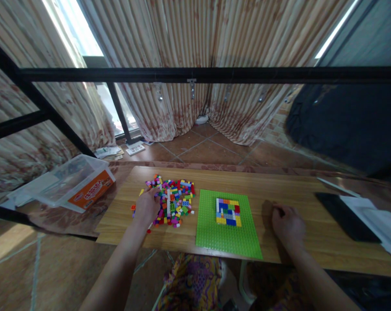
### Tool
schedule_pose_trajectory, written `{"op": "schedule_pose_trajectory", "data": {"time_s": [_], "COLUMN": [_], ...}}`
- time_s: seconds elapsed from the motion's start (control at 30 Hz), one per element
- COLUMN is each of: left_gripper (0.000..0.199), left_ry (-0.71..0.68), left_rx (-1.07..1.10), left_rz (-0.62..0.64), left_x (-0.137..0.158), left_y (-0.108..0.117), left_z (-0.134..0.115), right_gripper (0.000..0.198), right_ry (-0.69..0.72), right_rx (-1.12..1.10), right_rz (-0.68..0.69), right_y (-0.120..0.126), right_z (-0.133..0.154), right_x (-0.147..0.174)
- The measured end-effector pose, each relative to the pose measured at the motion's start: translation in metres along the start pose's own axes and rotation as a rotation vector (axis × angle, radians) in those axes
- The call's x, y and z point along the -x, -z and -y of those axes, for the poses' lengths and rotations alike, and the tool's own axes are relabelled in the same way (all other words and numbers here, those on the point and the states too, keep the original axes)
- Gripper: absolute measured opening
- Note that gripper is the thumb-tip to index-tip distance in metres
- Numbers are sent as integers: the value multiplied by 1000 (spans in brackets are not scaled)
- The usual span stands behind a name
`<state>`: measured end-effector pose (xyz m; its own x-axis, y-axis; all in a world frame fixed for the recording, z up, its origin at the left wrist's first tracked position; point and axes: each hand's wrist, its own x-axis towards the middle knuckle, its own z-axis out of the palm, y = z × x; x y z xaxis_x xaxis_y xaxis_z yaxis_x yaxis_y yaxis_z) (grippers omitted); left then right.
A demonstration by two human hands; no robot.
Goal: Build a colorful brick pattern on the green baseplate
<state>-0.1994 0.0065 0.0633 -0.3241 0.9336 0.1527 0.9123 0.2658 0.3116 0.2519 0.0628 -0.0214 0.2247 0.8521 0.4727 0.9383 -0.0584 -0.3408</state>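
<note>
My left hand (148, 205) reaches into the left side of a loose pile of colourful toy building bricks (172, 207). Its thumb and forefinger look apart and touch the bricks, with nothing visibly held between them. To the right of the pile lies a flat green baseplate (208, 235) with studs. On it sits a low square block of joined bricks (228, 212) in blue, yellow, white, red and other colours. My right hand (289, 225) rests on the table to the right of the baseplate, fingers curled in, with nothing seen in it.
The wooden table (258, 181) carries a dark flat tablet-like object (347, 216) and white papers (373, 224) at the right. A clear plastic box (75, 181) with an orange label stands off its left end. A black metal bar (215, 74) runs across beyond the table, before curtains (169, 43).
</note>
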Motion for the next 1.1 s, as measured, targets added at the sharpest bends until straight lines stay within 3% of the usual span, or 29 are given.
{"op": "schedule_pose_trajectory", "data": {"time_s": [0.3,0.6,0.77,0.93,1.1], "left_gripper": [41,41,39,44,38], "left_ry": [56,-26,-79,-28,-69], "left_rx": [165,335,256,181,119], "left_rz": [27,44,25,-19,-67], "left_x": [4,8,10,10,-5], "left_y": [0,-15,-19,-10,-7], "left_z": [0,-2,-8,-9,-24], "right_gripper": [37,38,38,39,38], "right_ry": [16,20,33,13,18], "right_rx": [-3,-12,-23,-7,-20], "right_rz": [-25,-25,-32,-21,-17], "right_y": [0,-1,-1,-1,0], "right_z": [0,-1,-2,-2,-1], "right_x": [1,1,1,1,0]}}
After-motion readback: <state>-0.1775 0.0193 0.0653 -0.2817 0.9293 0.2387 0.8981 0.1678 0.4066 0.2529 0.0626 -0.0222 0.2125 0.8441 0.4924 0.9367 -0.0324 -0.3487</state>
